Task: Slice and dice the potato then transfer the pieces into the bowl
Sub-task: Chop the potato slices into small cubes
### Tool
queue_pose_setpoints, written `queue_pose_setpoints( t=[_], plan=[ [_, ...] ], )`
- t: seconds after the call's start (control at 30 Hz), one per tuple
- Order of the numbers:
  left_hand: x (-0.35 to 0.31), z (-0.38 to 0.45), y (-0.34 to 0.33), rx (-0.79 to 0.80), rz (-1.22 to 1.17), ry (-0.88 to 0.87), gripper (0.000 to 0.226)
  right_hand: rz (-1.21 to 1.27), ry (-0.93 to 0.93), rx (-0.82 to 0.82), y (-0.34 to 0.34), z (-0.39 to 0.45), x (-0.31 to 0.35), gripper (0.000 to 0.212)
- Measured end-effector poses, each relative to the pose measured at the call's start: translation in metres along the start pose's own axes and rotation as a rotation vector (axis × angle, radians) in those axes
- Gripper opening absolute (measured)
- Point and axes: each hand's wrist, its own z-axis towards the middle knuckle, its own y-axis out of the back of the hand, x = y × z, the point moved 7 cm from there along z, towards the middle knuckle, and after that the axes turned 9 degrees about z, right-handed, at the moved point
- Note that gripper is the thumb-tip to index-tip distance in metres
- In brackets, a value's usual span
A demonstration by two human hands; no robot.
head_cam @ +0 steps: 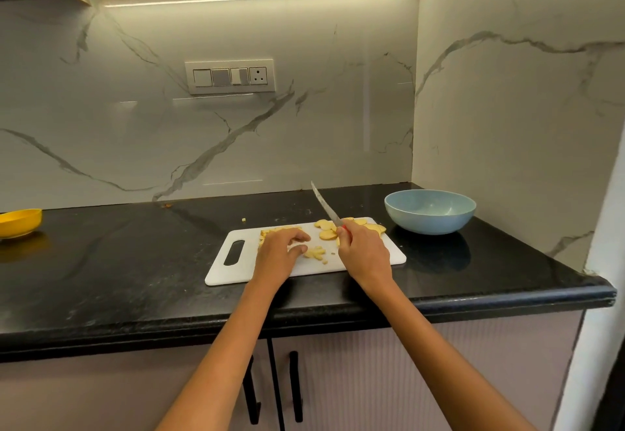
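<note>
Potato slices (327, 229) lie scattered on the white cutting board (236, 270) on the black table (118, 261). Left hand (282, 250) curls its grip over the pieces; right hand (363, 251) grips the knife (325, 207), blade tilted up. Blue bowl (430, 211) sits just beside the board's right end.

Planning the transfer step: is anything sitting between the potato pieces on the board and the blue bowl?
Nothing visible. Only bare black countertop separates the white plastic cutting board with its yellow potato pieces from the empty light-blue round bowl to its right.
</note>
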Motion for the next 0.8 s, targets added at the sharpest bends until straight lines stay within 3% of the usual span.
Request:
queue_pose_setpoints(
  t=[0.1, 0.23, 0.4, 0.57, 0.7, 0.8],
  plan=[
    [-0.001, -0.002, -0.001, 0.026, -0.036, -0.013, 0.01, -0.088, 0.015, 0.09, -0.004, -0.01, 0.0, 0.033],
    [-0.006, -0.003, -0.008, 0.11, -0.028, -0.071, 0.007, -0.16, 0.038, 0.094, -0.002, -0.025, 0.002, 0.03],
    [-0.005, -0.004, -0.009, 0.119, -0.008, -0.043, 0.008, -0.117, 0.03, 0.069, 0.002, -0.03, 0.001, 0.029],
    [-0.02, -0.006, -0.018, 0.208, -0.013, -0.171, 0.013, -0.051, 0.047, 0.064, 0.001, -0.025, 0.003, 0.031],
    [-0.021, 0.006, -0.025, 0.243, 0.118, -0.215, 0.002, -0.046, 0.113, 0.005, 0.0, -0.011, 0.012, 0.038],
    [-0.013, 0.022, -0.022, 0.179, 0.322, -0.25, 0.018, -0.08, 0.15, -0.018, -0.003, 0.006, 0.014, 0.041]
  ],
)
